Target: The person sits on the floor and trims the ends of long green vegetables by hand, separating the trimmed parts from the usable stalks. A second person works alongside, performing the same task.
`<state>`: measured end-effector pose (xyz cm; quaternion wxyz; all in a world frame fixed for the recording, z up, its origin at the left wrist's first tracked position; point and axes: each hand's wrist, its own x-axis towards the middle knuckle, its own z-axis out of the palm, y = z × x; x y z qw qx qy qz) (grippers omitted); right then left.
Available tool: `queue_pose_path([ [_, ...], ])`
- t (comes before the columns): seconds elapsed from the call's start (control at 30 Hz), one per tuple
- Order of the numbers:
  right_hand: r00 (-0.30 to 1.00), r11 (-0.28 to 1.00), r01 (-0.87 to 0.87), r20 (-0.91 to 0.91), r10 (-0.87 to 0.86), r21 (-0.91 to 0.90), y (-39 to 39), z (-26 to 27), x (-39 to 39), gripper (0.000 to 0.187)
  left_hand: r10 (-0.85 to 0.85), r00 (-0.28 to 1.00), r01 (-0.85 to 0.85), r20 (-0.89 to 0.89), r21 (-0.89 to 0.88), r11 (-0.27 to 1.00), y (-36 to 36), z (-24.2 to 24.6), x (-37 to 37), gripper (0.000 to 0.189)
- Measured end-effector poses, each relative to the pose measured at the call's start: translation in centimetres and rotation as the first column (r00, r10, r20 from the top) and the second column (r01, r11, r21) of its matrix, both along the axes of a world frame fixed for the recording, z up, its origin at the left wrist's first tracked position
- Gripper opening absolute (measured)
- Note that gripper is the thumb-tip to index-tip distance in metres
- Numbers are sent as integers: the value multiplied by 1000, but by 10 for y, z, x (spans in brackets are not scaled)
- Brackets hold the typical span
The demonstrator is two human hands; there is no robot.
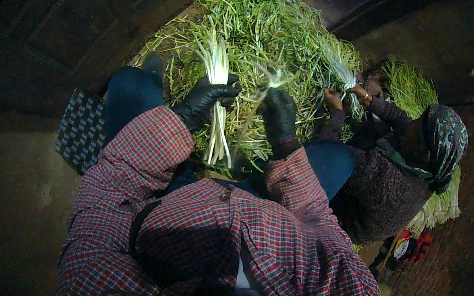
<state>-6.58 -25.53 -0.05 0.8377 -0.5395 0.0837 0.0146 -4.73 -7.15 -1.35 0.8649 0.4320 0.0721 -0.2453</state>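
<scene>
My left hand (199, 102), in a black glove, is closed around a bunch of pale-stalked leafy greens (216, 61), perhaps garlic chives. The bunch stands nearly upright in the view, its white stalks showing above and below the fingers. To the right, my right hand (279, 107), also black-gloved, grips a small tuft of thin leaves (275, 78). Motion blurs the tuft, and its lower part is hidden by the fist. Under and beyond both hands spreads a large pile of loose green leaves and stalks (254, 16).
A co-worker (386, 190) in a patterned headscarf sits close on my right, their hands (348, 93) around another bunch (344, 67). More greens (409, 87) lie beyond them, and bundled stalks (443, 204) lie behind. A checked woven item (82, 132) is beside my left knee.
</scene>
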Motion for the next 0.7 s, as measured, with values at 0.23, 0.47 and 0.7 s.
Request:
queue_pose_path([
  [0.23,956,927,188,279,-97,-324,-57,20,19,13,7,1000,-8,10,66,998,17,2,8,35],
  [0.47,993,897,-110,0,121,-428,-7,14,9,12,-73,993,66,88,86,994,16,17,7,33],
  [0.7,931,683,-91,182,317,-725,22,-1,5,9,-17,1000,16,5,150,989,12,12,7,26],
])
